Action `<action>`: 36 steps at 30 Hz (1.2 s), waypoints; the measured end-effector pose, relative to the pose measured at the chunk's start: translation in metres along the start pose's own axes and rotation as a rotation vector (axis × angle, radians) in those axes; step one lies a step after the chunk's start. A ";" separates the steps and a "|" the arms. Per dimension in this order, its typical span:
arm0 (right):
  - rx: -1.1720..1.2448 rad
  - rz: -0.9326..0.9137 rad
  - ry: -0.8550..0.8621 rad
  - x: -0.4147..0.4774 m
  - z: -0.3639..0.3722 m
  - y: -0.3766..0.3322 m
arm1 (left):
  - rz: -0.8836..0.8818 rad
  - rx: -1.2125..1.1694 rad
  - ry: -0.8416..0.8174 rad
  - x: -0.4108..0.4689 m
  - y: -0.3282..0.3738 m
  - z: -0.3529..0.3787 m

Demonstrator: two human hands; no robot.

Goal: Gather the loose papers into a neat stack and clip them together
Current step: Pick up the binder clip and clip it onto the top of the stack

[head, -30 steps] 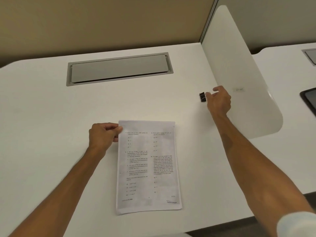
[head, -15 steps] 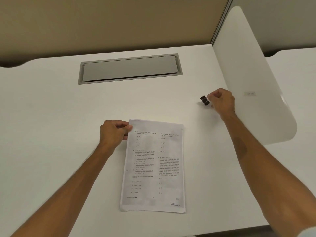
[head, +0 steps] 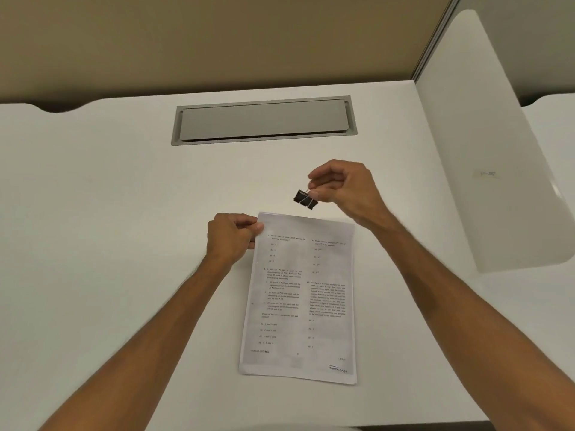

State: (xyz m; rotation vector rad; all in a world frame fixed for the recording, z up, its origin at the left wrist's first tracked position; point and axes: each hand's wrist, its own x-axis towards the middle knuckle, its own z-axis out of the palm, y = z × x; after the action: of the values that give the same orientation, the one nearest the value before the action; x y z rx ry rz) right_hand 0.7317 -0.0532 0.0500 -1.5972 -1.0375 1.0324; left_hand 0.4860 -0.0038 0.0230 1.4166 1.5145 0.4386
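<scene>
A stack of printed papers [head: 300, 300] lies flat on the white desk [head: 109, 244], its edges roughly squared. My left hand [head: 231, 236] pinches the stack's top left corner. A black binder clip [head: 305, 199] hangs in the air just above the stack's top edge. My right hand [head: 345, 186] pinches the clip by its wire handles between thumb and fingertips.
A grey cable-tray lid [head: 264, 120] is set into the desk behind the papers. A white divider panel [head: 485, 144] stands along the right side of the desk. A tan partition wall [head: 202, 38] rises at the back.
My right hand has lifted the binder clip off the desk near the divider and carried it left to just above the papers' top edge. My left hand keeps its hold on the corner.
</scene>
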 end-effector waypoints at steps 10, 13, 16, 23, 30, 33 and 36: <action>-0.170 -0.083 -0.050 0.006 0.042 -0.023 | 0.080 0.000 0.004 -0.009 0.001 -0.001; -0.199 -0.088 -0.074 0.006 0.044 -0.021 | 0.092 -0.002 0.007 -0.011 0.000 -0.001; -0.215 -0.085 -0.091 0.004 0.047 -0.020 | 0.094 -0.010 0.016 -0.013 -0.001 -0.001; -0.219 -0.100 -0.127 0.002 0.060 -0.022 | 0.099 0.014 0.038 -0.015 -0.002 -0.001; -0.239 -0.117 -0.148 0.002 0.066 -0.022 | 0.040 -0.021 0.063 -0.016 -0.003 -0.001; -0.285 -0.122 -0.188 0.000 0.067 -0.023 | 0.012 -0.040 0.073 -0.017 -0.003 -0.001; -0.300 -0.078 -0.248 0.000 0.066 -0.024 | -0.029 -0.069 0.056 -0.018 -0.004 -0.001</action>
State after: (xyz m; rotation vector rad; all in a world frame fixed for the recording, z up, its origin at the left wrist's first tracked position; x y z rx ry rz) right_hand 0.6657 -0.0314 0.0591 -1.6773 -1.4683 1.0795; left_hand 0.4801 -0.0209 0.0276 1.3374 1.5482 0.5112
